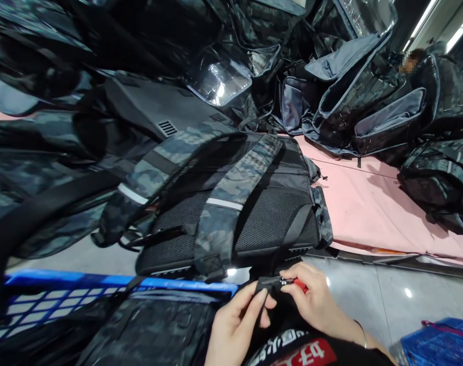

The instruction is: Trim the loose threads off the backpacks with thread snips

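Centrally, one camouflage backpack (231, 203) lies back-panel up, its bottom edge hanging over the near edge of the pink-covered table (369, 208); two padded shoulder straps (224, 203) with pale reflective bands run across the black mesh.

Hands: left hand (235, 325) pinches a black strap end (267, 284) between thumb and fingertips; right hand (317, 300) is closed around a red-handled tool (298, 284), its tip meeting the strap end. Both sit just below the backpack's bottom edge, close together and touching the same strap.

Surroundings: a heap of like backpacks (102, 76) fills the left and rear of the table, pressing against the central one. Opened bags with grey linings (353, 96) stand at the rear right; more dark bags (441, 173) crowd the far right. A blue plastic crate (82, 292) holding dark bag material sits just left of the hands. Another blue container (441, 340) shows at the lower right corner. Another person (412, 61) is partly visible behind the rear bags.

Open room: bare pink cover between the central backpack and the right-hand bags; glossy grey floor (384, 300) right of the hands, bounded by the table edge above.
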Available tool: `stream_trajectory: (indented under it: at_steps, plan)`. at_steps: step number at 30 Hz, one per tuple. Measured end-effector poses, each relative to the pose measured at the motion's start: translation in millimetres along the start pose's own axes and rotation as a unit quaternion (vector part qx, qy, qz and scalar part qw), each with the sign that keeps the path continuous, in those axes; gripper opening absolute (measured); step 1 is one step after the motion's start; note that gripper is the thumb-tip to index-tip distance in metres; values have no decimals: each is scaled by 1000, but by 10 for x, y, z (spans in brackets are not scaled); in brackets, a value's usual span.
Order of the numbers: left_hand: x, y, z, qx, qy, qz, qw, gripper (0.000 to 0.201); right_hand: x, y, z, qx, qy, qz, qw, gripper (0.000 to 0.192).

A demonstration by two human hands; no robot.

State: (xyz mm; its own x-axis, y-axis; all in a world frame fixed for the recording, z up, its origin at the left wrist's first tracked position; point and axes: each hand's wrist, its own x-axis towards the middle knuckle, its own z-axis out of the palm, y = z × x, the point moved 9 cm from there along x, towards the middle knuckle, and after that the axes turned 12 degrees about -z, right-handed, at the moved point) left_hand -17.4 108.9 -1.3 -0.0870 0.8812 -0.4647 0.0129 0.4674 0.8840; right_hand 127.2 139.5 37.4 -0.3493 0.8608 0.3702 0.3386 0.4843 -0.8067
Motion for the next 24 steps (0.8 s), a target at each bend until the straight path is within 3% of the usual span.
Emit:
stream_trajectory:
  at_steps: [6, 9, 12, 15, 19, 24]
  plan:
    - [79, -78, -12, 1, -30, -17, 999, 23, -47, 87, -10, 33, 19, 35, 999, 21]
    - [102, -106, -4, -37, -35, -21, 998, 25, -7, 44, 39, 29, 2, 11, 1000, 19]
    - [115, -119, 6, -102, -43, -40, 993, 27, 14, 20, 11, 22, 24, -8, 999, 13]
    - [121, -150, 21, -205, -59, -91, 973, 28, -21, 89, -30, 38, 53, 23, 998, 15]
    - [105, -190, 106, -302, -98, -150, 936, 27, -80, 196, 20, 64, 44, 70, 995, 24]
    - [79, -208, 248, -319, -137, -162, 924, 27, -47, 142, 40, 51, 49, 20, 997, 22]
